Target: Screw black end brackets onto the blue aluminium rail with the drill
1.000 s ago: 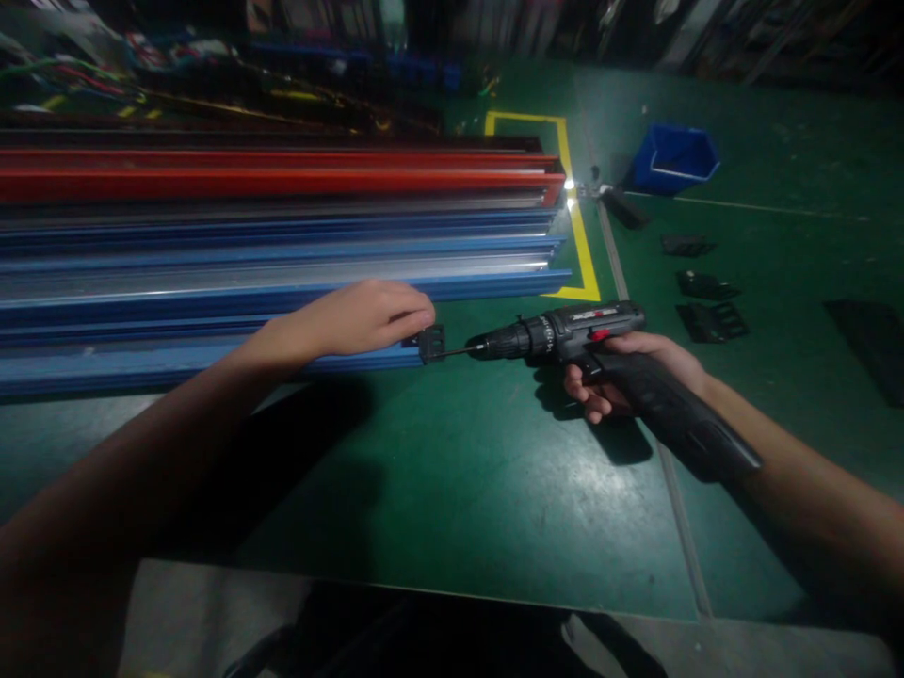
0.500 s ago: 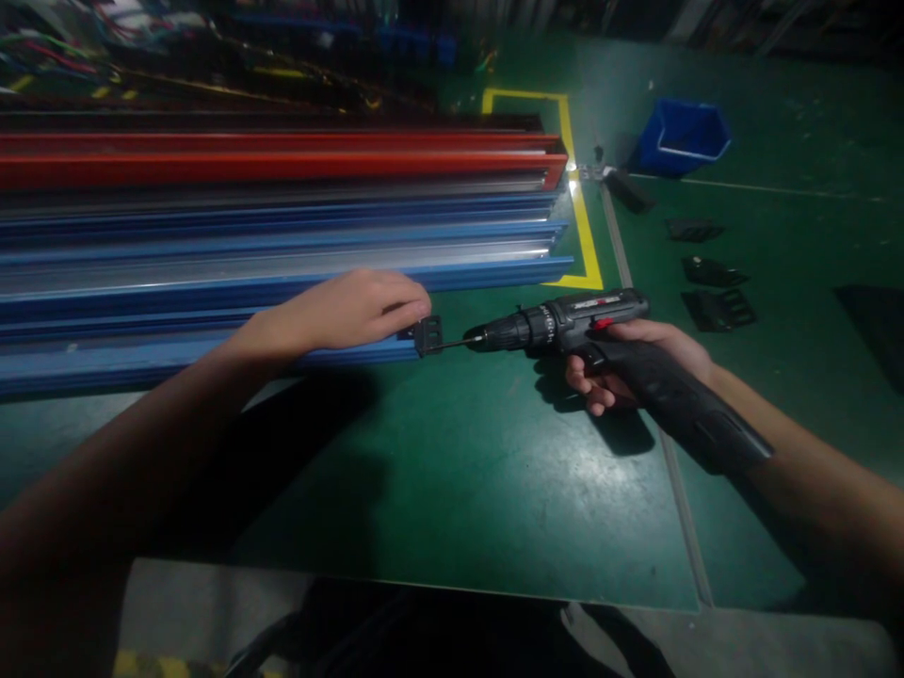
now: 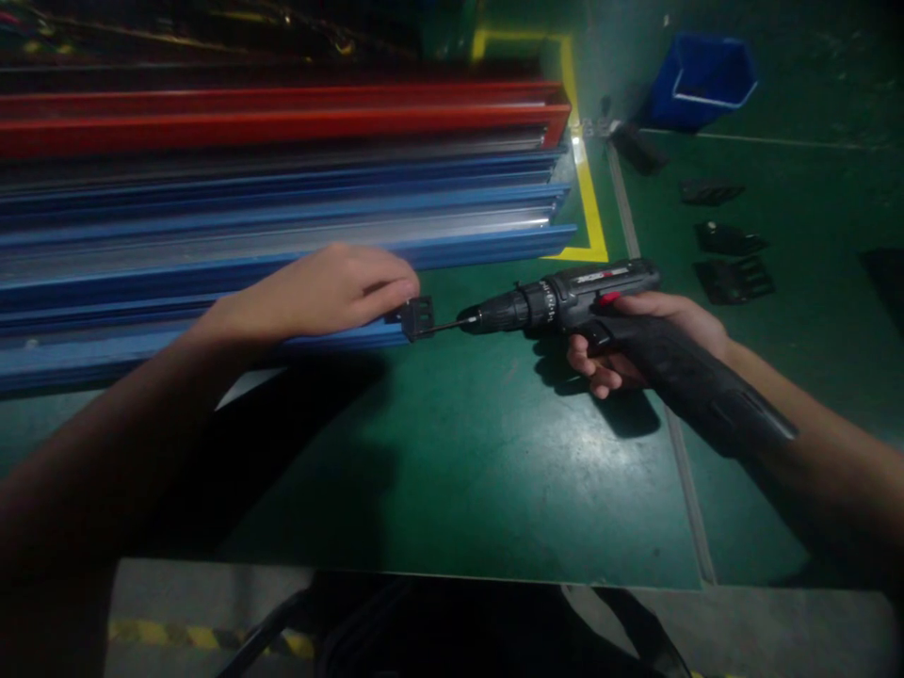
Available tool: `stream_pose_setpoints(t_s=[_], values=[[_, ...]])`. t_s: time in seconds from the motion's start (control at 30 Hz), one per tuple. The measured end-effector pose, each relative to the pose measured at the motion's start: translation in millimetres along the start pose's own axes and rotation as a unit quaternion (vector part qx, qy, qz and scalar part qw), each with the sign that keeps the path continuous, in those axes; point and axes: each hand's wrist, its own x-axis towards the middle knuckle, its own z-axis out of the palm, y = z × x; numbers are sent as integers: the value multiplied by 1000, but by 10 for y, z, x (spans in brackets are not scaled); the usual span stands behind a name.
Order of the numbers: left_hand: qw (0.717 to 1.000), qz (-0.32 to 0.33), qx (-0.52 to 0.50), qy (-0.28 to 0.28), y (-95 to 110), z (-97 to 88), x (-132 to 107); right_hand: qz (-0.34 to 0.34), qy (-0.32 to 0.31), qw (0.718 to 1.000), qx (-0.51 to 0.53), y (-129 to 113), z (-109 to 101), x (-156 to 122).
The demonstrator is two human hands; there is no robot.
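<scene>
A cordless drill (image 3: 543, 306) is gripped in my right hand (image 3: 636, 344), its fingers wrapped round the handle below the red switch. From its chuck a long thin bit (image 3: 444, 327) points left and meets a black plastic end cap (image 3: 418, 318). The cap sits at the end of the nearest blue metal profile (image 3: 331, 341). My left hand (image 3: 339, 287) lies closed over that profile's end, its thumb and fingertips at the cap. The undersides of the left fingers are hidden.
More blue profiles (image 3: 459, 247) and a red profile (image 3: 424, 121) lie behind on the green tabletop (image 3: 494, 490). To the right are several black plastic pieces (image 3: 734, 280) and a blue bin (image 3: 699, 85). Yellow tape (image 3: 589, 207) marks the surface beyond the profile ends.
The view has shifted slightly, so the background sits higher. Both hands, the drill and the end cap keep nearly the same arrangement, with the bit still at the cap.
</scene>
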Motion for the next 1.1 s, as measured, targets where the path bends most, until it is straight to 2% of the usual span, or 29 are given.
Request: stream_pose_setpoints(t_s=[0.17, 0.4, 0.53, 0.63, 0.9, 1.1], values=[[1000, 5, -2, 3, 4, -6, -9, 11, -8, 1000, 25, -13, 31, -1], [1000, 5, 4, -1, -17, 1, -11, -12, 78, 996, 31, 5, 54, -33], [1000, -4, 0, -8, -7, -1, -5, -15, 92, 995, 33, 14, 74, -33], [1000, -4, -1, -9, -3, -1, -3, -13, 90, 995, 33, 10, 68, -24], [1000, -8, -3, -26, 18, -27, 5, 5, 31, 1000, 2, -2, 11, -13], [999, 0, -1, -38, 26, -40, 1, 4, 41, 999, -14, 2, -5, -12]])
